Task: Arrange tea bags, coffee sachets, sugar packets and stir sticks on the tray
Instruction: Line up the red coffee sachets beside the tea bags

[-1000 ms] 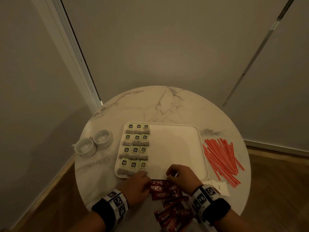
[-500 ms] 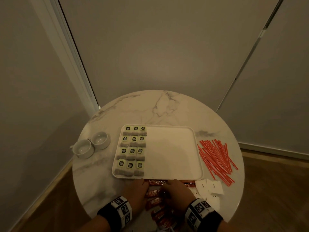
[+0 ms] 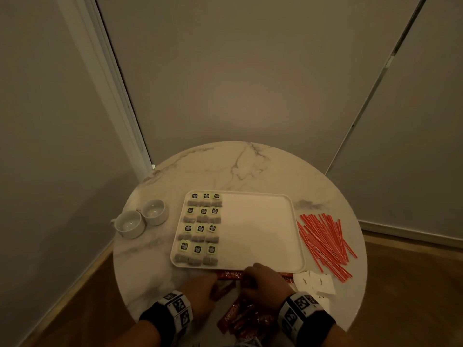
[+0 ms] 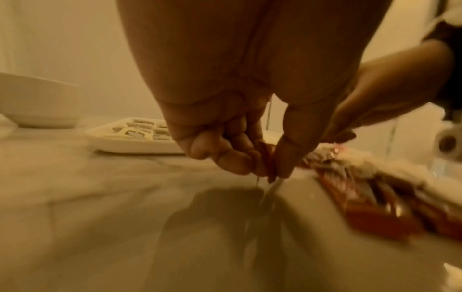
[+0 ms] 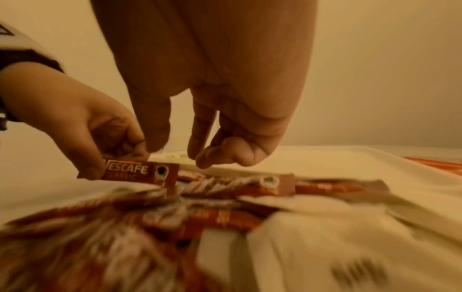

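A white tray (image 3: 258,229) sits mid-table, with rows of tea bags (image 3: 200,229) filling its left third. Red coffee sachets (image 3: 240,319) lie heaped at the table's front edge. My left hand (image 3: 215,284) pinches one Nescafe sachet (image 5: 140,172) by its end, just above the table in front of the tray. My right hand (image 3: 250,270) hovers over the heap beside it with its fingers (image 5: 200,136) loosely curled and holding nothing. Red stir sticks (image 3: 325,241) lie right of the tray, and white sugar packets (image 3: 314,283) lie at the front right.
Two white cups (image 3: 140,219) stand left of the tray on the round marble table (image 3: 225,166). Walls close in behind and on both sides. The tray's right two thirds are bare.
Both hands drew back from the tray's front rim to the sachet heap. The head view tilted up, so the table sits lower in the frame.
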Motion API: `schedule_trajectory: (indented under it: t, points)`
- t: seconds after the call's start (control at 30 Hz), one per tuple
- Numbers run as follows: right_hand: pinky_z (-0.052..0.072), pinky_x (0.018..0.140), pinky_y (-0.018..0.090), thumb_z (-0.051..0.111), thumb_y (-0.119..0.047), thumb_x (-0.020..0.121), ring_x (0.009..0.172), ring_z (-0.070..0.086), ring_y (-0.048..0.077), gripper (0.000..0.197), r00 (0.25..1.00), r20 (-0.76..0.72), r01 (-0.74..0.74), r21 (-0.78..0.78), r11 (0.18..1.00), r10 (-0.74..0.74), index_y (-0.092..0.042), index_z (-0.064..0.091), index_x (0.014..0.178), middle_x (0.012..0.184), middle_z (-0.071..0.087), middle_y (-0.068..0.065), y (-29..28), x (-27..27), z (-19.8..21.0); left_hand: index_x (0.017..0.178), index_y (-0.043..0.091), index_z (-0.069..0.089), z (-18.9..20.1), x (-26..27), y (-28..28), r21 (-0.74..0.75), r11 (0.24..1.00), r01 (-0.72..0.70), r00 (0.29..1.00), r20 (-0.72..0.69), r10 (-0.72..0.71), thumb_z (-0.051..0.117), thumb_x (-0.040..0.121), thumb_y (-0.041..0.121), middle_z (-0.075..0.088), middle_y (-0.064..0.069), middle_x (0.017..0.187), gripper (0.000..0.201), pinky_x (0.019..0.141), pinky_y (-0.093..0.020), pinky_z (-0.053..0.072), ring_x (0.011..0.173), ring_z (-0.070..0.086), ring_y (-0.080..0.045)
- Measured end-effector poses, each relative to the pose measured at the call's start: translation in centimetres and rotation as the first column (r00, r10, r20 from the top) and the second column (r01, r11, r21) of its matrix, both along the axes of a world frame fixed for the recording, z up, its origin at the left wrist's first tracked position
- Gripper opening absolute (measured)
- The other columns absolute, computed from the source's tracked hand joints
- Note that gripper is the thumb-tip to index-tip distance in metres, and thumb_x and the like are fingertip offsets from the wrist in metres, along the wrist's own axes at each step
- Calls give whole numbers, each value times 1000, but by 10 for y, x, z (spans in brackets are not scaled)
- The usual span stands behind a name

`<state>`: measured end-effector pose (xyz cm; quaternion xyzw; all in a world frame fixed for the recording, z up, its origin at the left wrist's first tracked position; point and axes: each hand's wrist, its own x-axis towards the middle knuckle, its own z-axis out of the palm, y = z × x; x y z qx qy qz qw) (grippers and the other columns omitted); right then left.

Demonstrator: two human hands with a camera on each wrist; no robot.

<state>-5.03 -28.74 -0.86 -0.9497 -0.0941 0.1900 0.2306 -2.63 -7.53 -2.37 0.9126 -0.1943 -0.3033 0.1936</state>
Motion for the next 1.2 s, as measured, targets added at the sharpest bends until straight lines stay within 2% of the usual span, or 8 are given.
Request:
schedule_trajectory:
  t: [0.13, 0.27, 0.37, 0.43, 0.57, 0.83, 1.0, 1.2]
  points:
    - [41, 89, 18, 61, -43, 89, 101, 52, 6, 40, 997, -45, 66, 196, 978, -58, -32, 55, 126, 117, 57, -8, 3, 8, 17, 90, 21, 68, 27, 12, -5, -131, 990, -58, 997, 43, 65, 64, 84, 28, 58, 11, 85, 10, 75, -19, 45, 83, 57, -7]
    - [44, 80, 14, 58, -28, 94, 88, 58, 3, 19, 994, -66, 108, 340, 934, -91, -22, 68, 108, 98, 65, -10, 3, 20, 39, 94, 19, 71, 60, 26, -8, -284, 952, -117, 993, -1, 122, 69, 82, 29, 63, 15, 79, 15, 66, -9, 45, 71, 58, 4]
    - [48, 71, 18, 58, -23, 93, 69, 58, -1, 10, 988, -101, 147, 433, 889, -115, -23, 68, 92, 77, 65, -10, 5, 25, 50, 98, 23, 74, 77, 33, -14, -427, 879, -210, 978, -106, 182, 71, 82, 26, 72, 9, 80, 17, 68, -14, 52, 71, 66, 2]
    - [50, 63, 21, 61, -20, 92, 63, 60, 4, 2, 971, -170, 236, 548, 803, -169, -20, 62, 91, 73, 67, -2, 6, 26, 54, 94, 23, 76, 82, 37, -18, -469, 848, -248, 969, -122, 215, 72, 81, 23, 74, 4, 78, 14, 71, -21, 55, 72, 69, -4]
    - [40, 50, 23, 61, -11, 91, 55, 50, 17, 12, 922, -302, 387, 738, 553, -242, -11, 53, 100, 65, 63, 8, 0, 26, 59, 84, 14, 76, 89, 39, -24, -530, 773, -348, 937, -217, 274, 71, 82, 16, 70, -4, 63, 6, 55, -21, 50, 55, 63, -9]
    - [28, 44, 23, 56, -6, 93, 44, 38, 11, 2, 862, -361, 490, 774, 400, -357, -5, 56, 94, 55, 50, 4, -7, 31, 56, 96, 3, 73, 82, 33, -31, -545, 547, -636, 748, -611, 260, 70, 80, 3, 71, -13, 79, 16, 54, -21, 50, 63, 66, -15]
    - [31, 44, 24, 57, -22, 94, 44, 39, 11, 15, 811, -371, 572, 667, 478, -452, -8, 63, 92, 56, 51, 0, -4, 34, 47, 99, -3, 69, 70, 35, -33, -474, 484, -735, 645, -709, 285, 64, 85, 1, 69, -17, 81, 15, 50, -26, 47, 62, 62, -17]
    - [41, 51, 26, 62, -19, 90, 59, 53, 14, 10, 869, -341, 494, 631, 599, -358, -11, 67, 93, 68, 64, 2, -3, 32, 47, 83, 5, 69, 69, 36, -40, -491, 593, -639, 752, -559, 348, 76, 77, 12, 71, -10, 74, 12, 51, -24, 48, 57, 62, -13]
